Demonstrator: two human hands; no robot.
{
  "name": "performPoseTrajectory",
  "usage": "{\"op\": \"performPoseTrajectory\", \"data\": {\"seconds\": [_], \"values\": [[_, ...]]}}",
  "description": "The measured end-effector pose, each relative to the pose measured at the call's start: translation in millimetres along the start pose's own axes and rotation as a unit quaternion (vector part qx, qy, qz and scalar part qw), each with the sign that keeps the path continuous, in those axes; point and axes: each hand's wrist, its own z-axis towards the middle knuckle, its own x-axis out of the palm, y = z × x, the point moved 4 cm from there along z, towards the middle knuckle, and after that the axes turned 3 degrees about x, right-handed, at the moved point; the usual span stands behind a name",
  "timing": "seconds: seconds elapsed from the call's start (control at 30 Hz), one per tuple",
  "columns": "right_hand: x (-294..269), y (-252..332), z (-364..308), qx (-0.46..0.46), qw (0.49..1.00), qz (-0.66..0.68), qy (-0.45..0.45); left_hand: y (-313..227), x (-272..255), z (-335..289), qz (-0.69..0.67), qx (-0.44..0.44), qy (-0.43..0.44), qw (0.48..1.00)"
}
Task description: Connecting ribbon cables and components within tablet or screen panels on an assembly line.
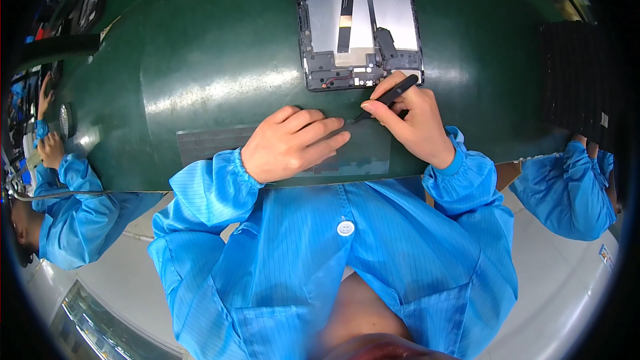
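Note:
In my right hand (417,123) is a pair of black tweezers (398,89), gripped between thumb and fingers, its tip angled down to the left toward the table. My left hand (288,145) lies palm down with its fingers stretched out, the fingertips close to the tweezers' tip. Whether a tiny part lies at that tip is too small to tell. Under and around my left hand is a thin dark sheet (217,143) at the table's near edge. Just beyond my hands lies an opened tablet (327,13), showing a silver inside, a dark ribbon cable (346,7) and small boards along its near end.
The table has a green mat (213,40). A black ridged object (575,87) stands at the right edge. Co-workers in blue sit at the left (83,220) and right (563,190). A black bar (60,50) juts in from the left.

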Motion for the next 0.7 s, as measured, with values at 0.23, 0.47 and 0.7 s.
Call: {"op": "performPoseTrajectory", "data": {"seconds": [0.23, 0.47, 0.7], "values": [[3.6, -8.0, 0.3, 0.025, 0.998, 0.057, 0.017, 0.6, -3.1, 2.0, -0.001, -0.001, 0.004, 1.000], [-23.0, 23.1, 35.8, 0.017, 0.982, 0.186, 0.017, 6.2, -8.4, -0.6, -0.020, -0.012, -0.002, 1.000], [-9.9, 32.0, 74.8, 0.049, 0.986, 0.132, 0.088, 32.9, -31.7, 2.7, 0.026, -0.079, -0.153, 0.985]]}}
